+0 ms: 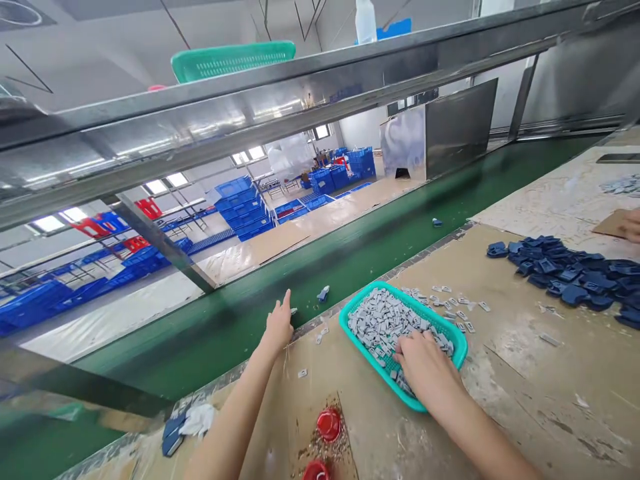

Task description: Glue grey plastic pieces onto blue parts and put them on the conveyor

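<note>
My left hand is over the near side of the green conveyor belt, its index finger stretched out. Right beside its fingers shows a small pale part; whether the hand touches it I cannot tell. A small blue-and-white part lies on the belt just to the right. My right hand reaches into a turquoise plastic basket of small grey plastic parts. Its fingers are curled down among the parts, and the fingertips are hidden.
Loose grey pieces lie beside the basket. Dark blue parts are heaped at the right, near another person's hand. Two red cups stand in front. A metal shelf crosses above the belt. Another blue-and-white part lies farther along.
</note>
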`<state>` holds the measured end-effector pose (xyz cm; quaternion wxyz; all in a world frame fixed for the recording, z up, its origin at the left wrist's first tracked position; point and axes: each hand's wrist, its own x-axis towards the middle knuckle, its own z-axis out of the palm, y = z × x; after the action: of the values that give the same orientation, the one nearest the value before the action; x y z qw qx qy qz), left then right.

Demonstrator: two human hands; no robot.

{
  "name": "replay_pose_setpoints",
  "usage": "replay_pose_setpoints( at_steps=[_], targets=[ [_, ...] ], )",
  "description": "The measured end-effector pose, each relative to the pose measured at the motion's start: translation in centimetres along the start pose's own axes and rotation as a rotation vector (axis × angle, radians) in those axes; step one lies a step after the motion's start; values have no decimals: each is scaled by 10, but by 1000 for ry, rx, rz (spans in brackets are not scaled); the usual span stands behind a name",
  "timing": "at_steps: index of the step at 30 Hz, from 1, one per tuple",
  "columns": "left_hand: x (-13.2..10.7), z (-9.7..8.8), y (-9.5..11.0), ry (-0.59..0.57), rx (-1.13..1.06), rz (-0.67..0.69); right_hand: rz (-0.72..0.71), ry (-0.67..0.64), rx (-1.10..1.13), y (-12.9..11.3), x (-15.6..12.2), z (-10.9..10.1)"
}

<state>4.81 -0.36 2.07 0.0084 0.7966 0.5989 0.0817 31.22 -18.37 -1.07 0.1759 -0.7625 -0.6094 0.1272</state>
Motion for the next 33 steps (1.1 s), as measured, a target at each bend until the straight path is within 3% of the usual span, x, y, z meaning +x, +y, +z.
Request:
replay_pose_setpoints(
  at_steps=[4,8,12,15,19,20,22,24,29,33],
  targets=[
    [22,14,30,75,-15,6,-37,69,150,1,1,-1],
    [38,22,49,42,-108,-35,-65,126,480,-3,-1,-11],
    [25,14,50,38,-293,-94,-122,112,774,-18,-16,-24],
    [-16,-5,47,63,-483,-109,-152,58,928,-33,-33,-25],
    [-108,-40,47,76,-792,-112,-95,-176,1130,-49,-51,-9],
    [-132,-48,48,98,-1021,-119,-90,-238,1158,-52,-53,-3],
    [-176,-59,51,143,-1285,-218,-89,-333,1183,-57,-56,8],
    [-210,-61,52,200,-1403,-339,-74,-382,1183,-60,-56,17],
    [-247,-38,49,356,-1428,-556,-41,-395,1117,-66,-53,22],
    [-250,-26,52,378,-1488,-550,-59,-408,1124,-70,-54,22]
  ],
)
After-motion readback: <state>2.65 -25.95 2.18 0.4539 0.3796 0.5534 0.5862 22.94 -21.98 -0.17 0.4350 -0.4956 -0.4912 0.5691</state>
